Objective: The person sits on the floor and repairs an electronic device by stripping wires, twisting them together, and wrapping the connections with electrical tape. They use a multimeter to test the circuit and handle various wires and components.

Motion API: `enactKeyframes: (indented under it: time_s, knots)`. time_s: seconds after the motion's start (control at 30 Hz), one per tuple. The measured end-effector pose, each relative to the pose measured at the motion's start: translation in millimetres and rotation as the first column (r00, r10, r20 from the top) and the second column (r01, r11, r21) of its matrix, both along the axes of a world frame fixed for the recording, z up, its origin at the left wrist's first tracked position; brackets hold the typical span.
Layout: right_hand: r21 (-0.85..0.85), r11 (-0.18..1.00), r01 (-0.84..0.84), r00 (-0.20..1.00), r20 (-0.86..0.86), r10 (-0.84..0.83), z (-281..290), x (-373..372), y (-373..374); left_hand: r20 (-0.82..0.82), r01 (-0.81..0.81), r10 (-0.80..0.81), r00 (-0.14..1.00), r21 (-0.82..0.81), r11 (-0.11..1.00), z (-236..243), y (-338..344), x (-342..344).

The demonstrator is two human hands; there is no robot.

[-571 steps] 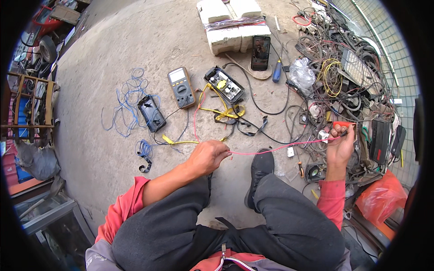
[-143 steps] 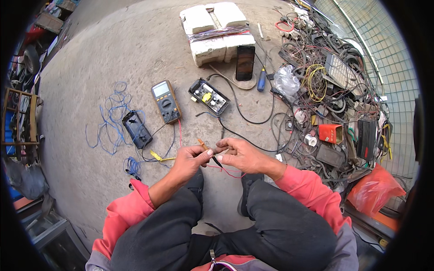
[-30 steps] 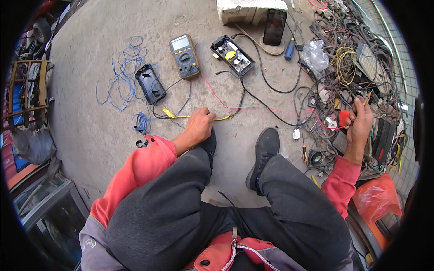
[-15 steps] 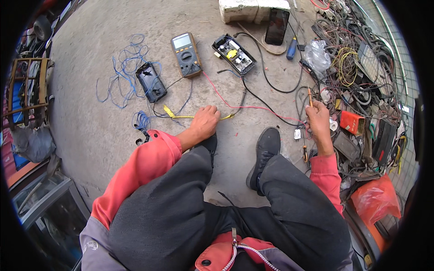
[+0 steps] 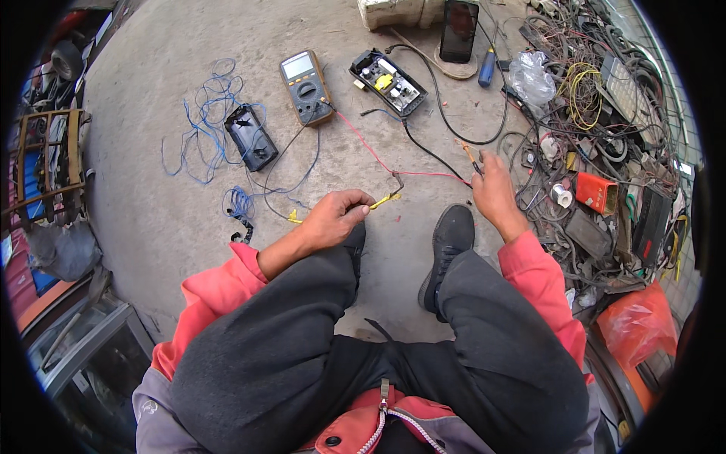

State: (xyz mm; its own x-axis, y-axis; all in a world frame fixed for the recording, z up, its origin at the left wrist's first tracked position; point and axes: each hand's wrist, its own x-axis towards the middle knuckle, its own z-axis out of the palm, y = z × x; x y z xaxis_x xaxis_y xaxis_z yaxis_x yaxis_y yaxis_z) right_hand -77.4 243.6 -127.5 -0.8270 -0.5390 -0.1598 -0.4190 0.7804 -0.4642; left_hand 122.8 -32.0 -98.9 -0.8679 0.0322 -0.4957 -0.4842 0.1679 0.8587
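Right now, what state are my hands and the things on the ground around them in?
Left hand, pinching yellow-wrapped wire
Right hand, gripping test probe
Digital multimeter, face up, reading illegible
Circuit board, exposed in open black case
Black plastic shell, lying apart from the case
Smartphone, upright, screen dark
Blue wire, part coiled, part tangled
Clear plastic bag, crumpled

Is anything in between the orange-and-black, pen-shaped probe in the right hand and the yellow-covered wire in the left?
Yes: a thin black cable and a thin pink-red wire both cross the gap between the probe and the yellow-covered wire. Nothing bulky shows there.
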Motion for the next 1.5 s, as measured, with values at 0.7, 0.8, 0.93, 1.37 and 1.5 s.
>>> enactKeyframes:
  time_s: [0.7,0.8,0.93,1.37,1.5]
  knots:
    - [-0.594,0.775,-0.217,0.808,0.337,0.484,83.3,41.0,-37.4,0.02,0.013,-0.022,1.0,0.389,0.921,42.4,-10.1,-17.6]
    - [-0.554,0.818,-0.156,0.791,0.426,0.44,92.7,40.7,-39.0,0.084,-0.064,0.033,0.996,0.401,0.914,55.1,-6.5,-23.3]
    - [-0.52,0.853,0.049,0.736,0.596,0.32,94.7,48.6,-41.4,-0.168,0.009,0.029,0.985,0.217,0.976,69.5,10.2,-38.9]
    - [-0.473,0.866,0.166,0.663,0.703,0.257,98.8,55.3,-44.8,-0.403,0.025,-0.027,0.915,-0.009,1.0,58.0,23.4,-49.6]
    - [-0.502,0.863,0.052,0.755,0.585,0.295,99.9,55.1,-46.7,-0.107,-0.11,0.151,0.983,0.317,0.942,49.1,27.4,-43.8]
